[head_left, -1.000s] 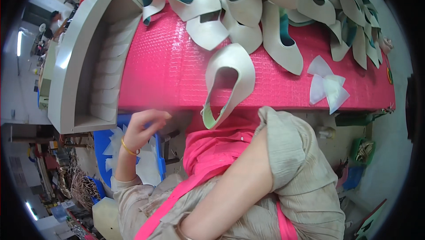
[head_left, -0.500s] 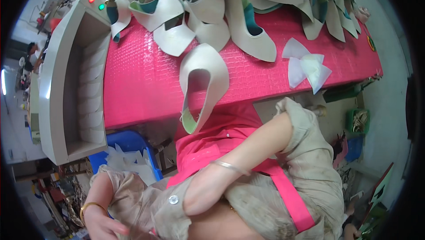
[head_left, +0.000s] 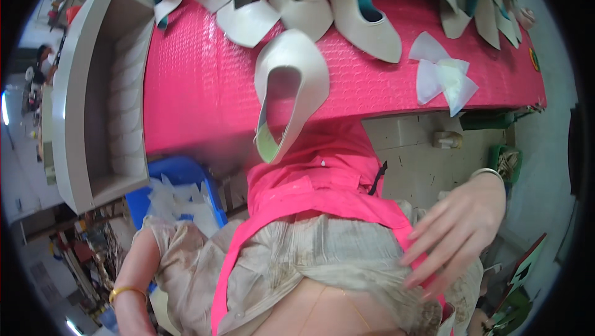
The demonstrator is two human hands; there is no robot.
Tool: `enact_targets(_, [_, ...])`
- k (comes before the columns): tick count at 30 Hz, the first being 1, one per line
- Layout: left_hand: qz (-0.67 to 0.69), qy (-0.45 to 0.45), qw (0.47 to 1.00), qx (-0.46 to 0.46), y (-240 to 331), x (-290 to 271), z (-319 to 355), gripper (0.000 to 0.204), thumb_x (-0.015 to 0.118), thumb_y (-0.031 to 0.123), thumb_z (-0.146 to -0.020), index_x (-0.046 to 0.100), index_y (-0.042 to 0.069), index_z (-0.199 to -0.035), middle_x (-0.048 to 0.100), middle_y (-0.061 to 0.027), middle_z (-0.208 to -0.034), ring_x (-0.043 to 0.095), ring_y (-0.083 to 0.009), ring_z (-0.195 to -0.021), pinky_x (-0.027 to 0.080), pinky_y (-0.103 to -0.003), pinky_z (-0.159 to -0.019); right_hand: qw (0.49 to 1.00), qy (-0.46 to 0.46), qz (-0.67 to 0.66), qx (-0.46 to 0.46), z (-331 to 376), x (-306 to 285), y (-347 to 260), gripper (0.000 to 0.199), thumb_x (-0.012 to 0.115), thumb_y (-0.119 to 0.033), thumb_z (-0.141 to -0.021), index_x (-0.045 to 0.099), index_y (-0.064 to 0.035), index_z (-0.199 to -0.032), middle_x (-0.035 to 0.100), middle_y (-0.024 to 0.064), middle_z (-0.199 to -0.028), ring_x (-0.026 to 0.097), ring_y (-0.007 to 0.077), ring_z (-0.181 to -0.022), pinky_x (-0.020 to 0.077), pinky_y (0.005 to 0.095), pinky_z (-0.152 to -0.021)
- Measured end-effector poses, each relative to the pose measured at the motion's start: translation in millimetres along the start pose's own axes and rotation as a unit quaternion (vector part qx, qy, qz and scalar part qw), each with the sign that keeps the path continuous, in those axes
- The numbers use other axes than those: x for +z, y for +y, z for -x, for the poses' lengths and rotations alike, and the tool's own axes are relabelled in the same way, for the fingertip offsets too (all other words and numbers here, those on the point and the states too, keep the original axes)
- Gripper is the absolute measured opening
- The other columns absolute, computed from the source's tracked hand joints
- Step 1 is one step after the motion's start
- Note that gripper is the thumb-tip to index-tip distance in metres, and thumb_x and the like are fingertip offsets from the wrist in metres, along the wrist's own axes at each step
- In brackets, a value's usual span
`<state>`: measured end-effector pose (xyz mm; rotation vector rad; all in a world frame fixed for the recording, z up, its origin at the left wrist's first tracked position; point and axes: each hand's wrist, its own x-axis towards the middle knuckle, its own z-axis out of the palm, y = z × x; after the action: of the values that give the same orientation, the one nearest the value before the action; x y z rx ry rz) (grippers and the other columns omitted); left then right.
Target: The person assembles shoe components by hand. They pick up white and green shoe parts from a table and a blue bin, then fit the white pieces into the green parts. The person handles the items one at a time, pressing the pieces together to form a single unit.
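1. Far left: grey machine (head_left: 69, 119), curved side; red and green lights at its top, row of pale leaves in its open bay.
2. Lower left: left hand (head_left: 135, 323), below a gold bangle (head_left: 127, 291), cut off by the bottom edge. Fingers out of frame; cannot tell whether they grip anything.
3. Left of centre, under the table: blue bin (head_left: 214, 198) with white sheets (head_left: 186, 203) in it.
4. Centre: one white upper (head_left: 313, 79), green lining at its lower end. Lies on the pink table (head_left: 204, 88), that end out over the near edge. Well apart from both hands: above and right of the left, above and left of the right.
5. Top centre: pile (head_left: 304, 17) of similar white pieces, some lined teal, beyond the upper.
6. Below the upper: pink apron (head_left: 316, 196).
7. Right of centre, on the table: overlapping translucent pieces (head_left: 455, 80).
8. Lower right: right hand (head_left: 462, 227), fingers extended, loosely parted; nothing seen in the grasp. Fingertips in front of apron strap and beige shirt (head_left: 347, 243); cannot tell if touching.
9. Right, beyond that hand: green basket (head_left: 515, 172).
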<state>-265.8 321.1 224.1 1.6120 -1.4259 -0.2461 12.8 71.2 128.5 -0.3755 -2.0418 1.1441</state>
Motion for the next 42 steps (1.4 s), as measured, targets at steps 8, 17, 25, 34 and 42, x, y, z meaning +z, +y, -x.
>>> enact_targets(8, [0.240, 0.282, 0.928, 0.034, -112.6, 16.5, 25.0, 0.017, 0.050, 0.015, -0.085, 0.062, 0.003, -0.087, 0.064, -0.0111, -0.088, 0.061, -0.0189, -0.082, 0.047, -0.034, -0.074, 0.821, 0.467, 0.096, 0.315, 106.1, 12.4, 15.8, 0.034, 0.050, -0.022, -0.087, 0.056, 0.0048, -0.107, 0.061, 0.0127, -0.100, 0.058, 0.0178, -0.093, 0.0432, 0.0290, -0.084])
enact_targets(17, [0.349, 0.482, 0.663, -0.454, -356.4, 0.5, -87.3, 0.068, 0.060, 0.020, -0.078, 0.027, -0.001, -0.134, 0.034, -0.0167, -0.135, 0.039, -0.0249, -0.120, 0.033, -0.031, -0.098, 0.462, 0.357, 0.412, 0.699, 226.7, -115.7, 129.9, 0.062, 0.072, -0.039, -0.065, 0.052, -0.0030, -0.111, 0.061, 0.0148, -0.101, 0.058, 0.0243, -0.096, 0.0406, 0.0444, -0.083])
enact_targets(25, [0.219, 0.567, 0.661, -0.441, -439.7, -3.9, -117.3, 0.029, 0.069, 0.016, -0.070, 0.065, -0.005, -0.088, 0.063, -0.0087, -0.070, 0.059, -0.0117, -0.062, 0.048, -0.027, -0.061, 0.624, 0.602, 0.298, 0.399, 223.4, -73.8, 58.4, 0.022, 0.063, -0.011, -0.079, 0.060, 0.0006, -0.098, 0.064, 0.0071, -0.091, 0.058, 0.0104, -0.081, 0.0453, 0.0236, -0.072])
enact_targets(34, [-0.447, 0.354, 0.772, -0.282, -322.7, 12.6, -127.4, 0.009, 0.063, 0.014, -0.069, 0.063, 0.010, -0.077, 0.055, -0.0039, -0.058, 0.054, -0.0184, -0.053, 0.040, -0.034, -0.045, 0.482, 0.717, 0.339, 0.372, 227.4, -76.9, 95.3, 0.029, 0.064, -0.019, -0.080, 0.059, 0.0017, -0.099, 0.065, 0.0094, -0.090, 0.058, 0.0116, -0.077, 0.0447, 0.0265, -0.071])
enact_targets(42, [0.227, 0.481, 0.713, -0.457, -253.0, -27.2, -73.9, 0.023, 0.052, 0.016, -0.089, 0.053, -0.001, -0.104, 0.062, -0.0065, -0.072, 0.057, -0.0126, -0.049, 0.047, -0.022, -0.047, 0.291, 0.425, 0.560, 0.649, 268.0, -98.4, 105.7, 0.044, 0.046, -0.035, -0.089, 0.047, -0.0016, -0.118, 0.055, 0.0232, -0.105, 0.054, 0.0383, -0.093, 0.0420, 0.0390, -0.082])
